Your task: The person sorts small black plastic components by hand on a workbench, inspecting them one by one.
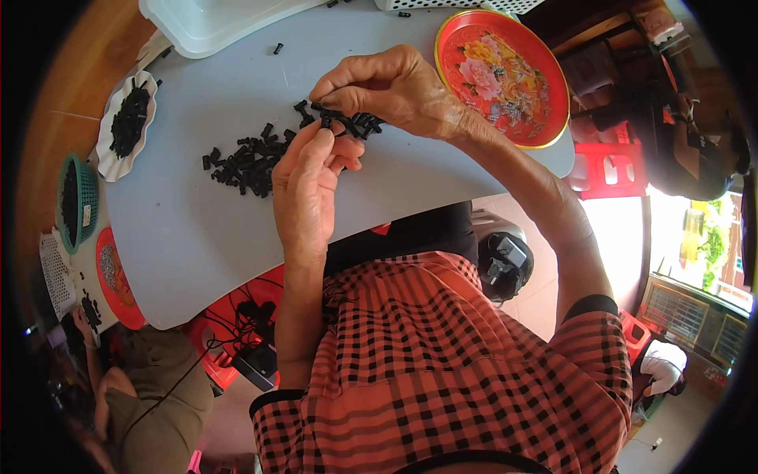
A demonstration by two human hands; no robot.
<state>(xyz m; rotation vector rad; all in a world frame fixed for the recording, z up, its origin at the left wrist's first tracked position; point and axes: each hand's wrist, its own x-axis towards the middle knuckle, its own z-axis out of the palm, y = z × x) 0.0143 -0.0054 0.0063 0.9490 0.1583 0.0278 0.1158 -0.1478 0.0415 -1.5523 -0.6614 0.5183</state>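
Observation:
Over the grey table (197,261), my two hands meet at the fingertips. My left hand (308,186) is closed, pinching a small black plastic part (326,122) upright between thumb and fingers. Just above it, my right hand (399,91) is closed in a pinch near the top of that part; whatever lies between its fingertips is too small to make out. A loose pile of similar black parts (251,166) lies to the left of my left hand. More black parts (367,124) lie under my right hand, partly hidden by it.
Right of my right hand is a red flowered tray (557,87) holding small metal pieces. A white bin (175,31) stands at the far left. A scalloped white dish (105,150) and a green basket (90,201) hold black pieces. Another person (162,395) sits at lower left.

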